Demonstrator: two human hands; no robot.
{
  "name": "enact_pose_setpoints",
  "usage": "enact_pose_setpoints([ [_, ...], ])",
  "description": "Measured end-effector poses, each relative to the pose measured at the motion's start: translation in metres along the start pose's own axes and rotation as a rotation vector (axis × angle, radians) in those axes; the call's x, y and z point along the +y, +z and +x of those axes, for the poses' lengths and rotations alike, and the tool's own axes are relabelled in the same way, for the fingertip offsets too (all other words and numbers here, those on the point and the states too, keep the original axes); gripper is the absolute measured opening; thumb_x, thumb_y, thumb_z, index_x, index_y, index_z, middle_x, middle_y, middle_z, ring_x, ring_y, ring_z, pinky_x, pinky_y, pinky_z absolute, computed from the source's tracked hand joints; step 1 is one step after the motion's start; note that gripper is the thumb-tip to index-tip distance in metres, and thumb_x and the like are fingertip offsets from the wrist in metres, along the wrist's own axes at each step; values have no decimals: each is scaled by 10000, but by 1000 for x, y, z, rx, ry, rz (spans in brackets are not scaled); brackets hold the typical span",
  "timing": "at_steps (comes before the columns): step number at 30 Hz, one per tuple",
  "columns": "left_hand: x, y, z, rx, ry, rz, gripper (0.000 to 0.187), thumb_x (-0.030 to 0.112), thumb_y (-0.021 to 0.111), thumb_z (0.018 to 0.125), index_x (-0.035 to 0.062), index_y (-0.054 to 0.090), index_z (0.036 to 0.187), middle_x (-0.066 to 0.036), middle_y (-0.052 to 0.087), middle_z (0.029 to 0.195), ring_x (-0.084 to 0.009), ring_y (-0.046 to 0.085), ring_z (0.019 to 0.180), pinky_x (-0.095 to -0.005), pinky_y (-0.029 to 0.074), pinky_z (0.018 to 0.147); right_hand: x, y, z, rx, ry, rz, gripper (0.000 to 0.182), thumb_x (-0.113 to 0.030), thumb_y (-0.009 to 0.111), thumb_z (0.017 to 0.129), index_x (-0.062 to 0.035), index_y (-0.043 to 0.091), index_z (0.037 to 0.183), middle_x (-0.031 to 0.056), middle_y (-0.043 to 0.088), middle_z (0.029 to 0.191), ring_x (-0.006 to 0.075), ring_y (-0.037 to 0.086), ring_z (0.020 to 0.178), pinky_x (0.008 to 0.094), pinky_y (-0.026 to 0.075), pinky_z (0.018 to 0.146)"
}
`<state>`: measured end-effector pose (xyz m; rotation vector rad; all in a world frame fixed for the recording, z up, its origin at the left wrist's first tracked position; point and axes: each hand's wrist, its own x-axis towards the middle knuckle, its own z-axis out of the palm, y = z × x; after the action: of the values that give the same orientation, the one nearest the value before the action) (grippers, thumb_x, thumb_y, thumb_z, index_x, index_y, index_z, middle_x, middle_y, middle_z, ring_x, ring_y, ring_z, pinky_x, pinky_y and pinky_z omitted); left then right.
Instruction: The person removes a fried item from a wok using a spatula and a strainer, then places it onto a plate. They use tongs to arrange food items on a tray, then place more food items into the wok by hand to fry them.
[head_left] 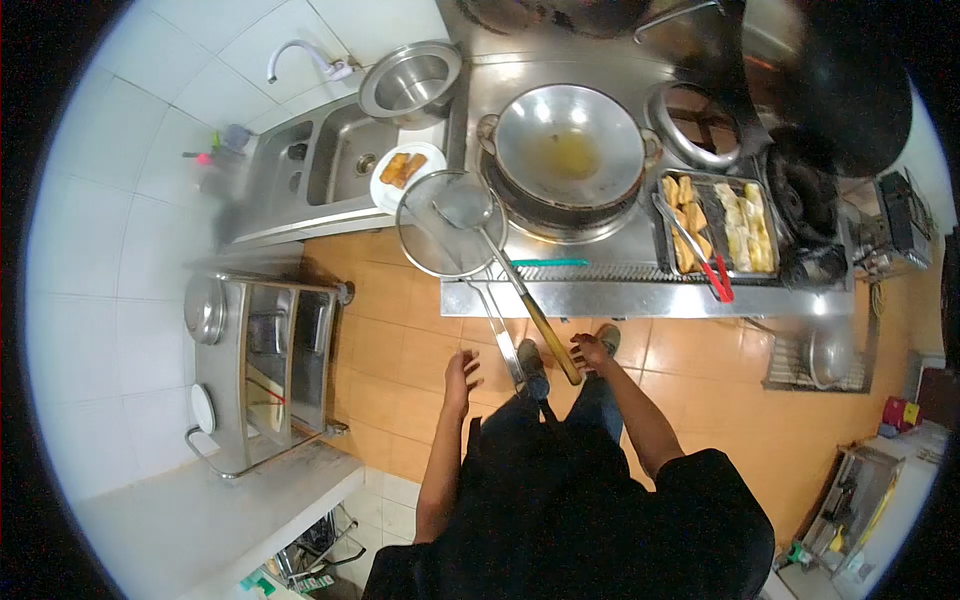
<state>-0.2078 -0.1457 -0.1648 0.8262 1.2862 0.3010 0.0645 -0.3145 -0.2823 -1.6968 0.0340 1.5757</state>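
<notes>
My left hand point(461, 382) hangs in the air before the stove counter, fingers apart, holding nothing. To its right, my right hand point(591, 353) is also empty with spread fingers, close to the wooden handle point(545, 332) of a ladle. That ladle rests in a round wire strainer point(418, 226), whose metal handle juts over the counter edge. Behind them a wok point(570, 145) with a little yellow oil sits on the burner. A white plate point(423, 155) of browned pieces stands left of it. On the right, a tray point(714, 267) holds two groups of food and red-handled tongs point(719, 280).
The sink point(345, 165) and a large metal pot point(411, 84) are at the back left. A metal trolley point(240, 375) stands on the left. A metal ring point(697, 124) sits right of the wok. A floor drain with a bowl point(831, 356) lies at the right.
</notes>
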Motion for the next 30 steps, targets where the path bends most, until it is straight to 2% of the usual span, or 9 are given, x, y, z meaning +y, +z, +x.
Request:
enact_pose_setpoints([
  [3, -17, -23, -14, 76, -15, 43, 583, 541, 401, 964, 60, 477, 1285, -110, 533, 1333, -276, 501, 1209, -448, 463, 898, 83, -15, 126, -56, -352, 116, 445, -406, 566, 921, -68, 504, 1205, 113, 614, 842, 239, 577, 638, 395, 531, 604],
  [4, -22, -27, -20, 102, -38, 53, 588, 535, 399, 966, 52, 470, 1293, -113, 533, 1335, -285, 500, 1214, -453, 462, 902, 54, 8, 102, 284, -399, -441, 432, -330, 604, 891, -30, 492, 1181, 111, 603, 792, 224, 551, 587, 388, 510, 556],
  [5, -25, -30, -24, 127, -60, 63, 593, 529, 397, 967, 44, 464, 1301, -117, 532, 1337, -293, 499, 1220, -458, 462, 907, 60, 4, 133, 269, -407, -434, 432, -330, 604, 891, -30, 492, 1181, 111, 603, 792, 224, 551, 587, 388, 510, 556],
  [7, -35, -34, -33, 145, -80, 58, 575, 498, 397, 971, 36, 456, 1308, -121, 531, 1341, -302, 503, 1214, -468, 464, 906, 92, -15, 204, -16, -142, -648, 521, -356, 605, 879, -7, 469, 1242, 171, 617, 973, 271, 598, 770, 411, 522, 698],
  [10, -34, -30, -43, 162, -126, 63, 537, 450, 409, 970, 41, 444, 1317, -132, 530, 1342, -304, 503, 1214, -465, 466, 904, 66, 5, 166, 192, -208, -799, 540, -390, 587, 877, -35, 463, 1264, 164, 591, 1039, 277, 574, 845, 421, 502, 746],
  [12, -31, -25, -46, 185, -176, 71, 508, 426, 420, 973, 49, 442, 1313, -133, 531, 1343, -303, 502, 1214, -449, 468, 897, 58, 11, 160, 237, -230, -847, 553, -413, 575, 875, -53, 458, 1279, 159, 573, 1083, 281, 558, 895, 427, 489, 779],
  [27, -31, -29, -39, 153, -177, 51, 450, 395, 446, 972, 64, 454, 1278, -130, 556, 1310, -294, 522, 1188, -438, 476, 865, 43, 35, 143, 311, -338, -1261, 660, -586, 484, 865, -193, 425, 1391, 124, 441, 1412, 313, 437, 1271, 476, 390, 1022],
  [30, -29, -31, -37, 149, -185, 52, 455, 396, 446, 972, 63, 452, 1282, -130, 554, 1312, -294, 523, 1188, -437, 476, 867, 9, 39, 99, 365, -233, -1099, 715, -621, 492, 844, -172, 417, 1395, 144, 430, 1421, 327, 418, 1300, 496, 369, 1039],
])
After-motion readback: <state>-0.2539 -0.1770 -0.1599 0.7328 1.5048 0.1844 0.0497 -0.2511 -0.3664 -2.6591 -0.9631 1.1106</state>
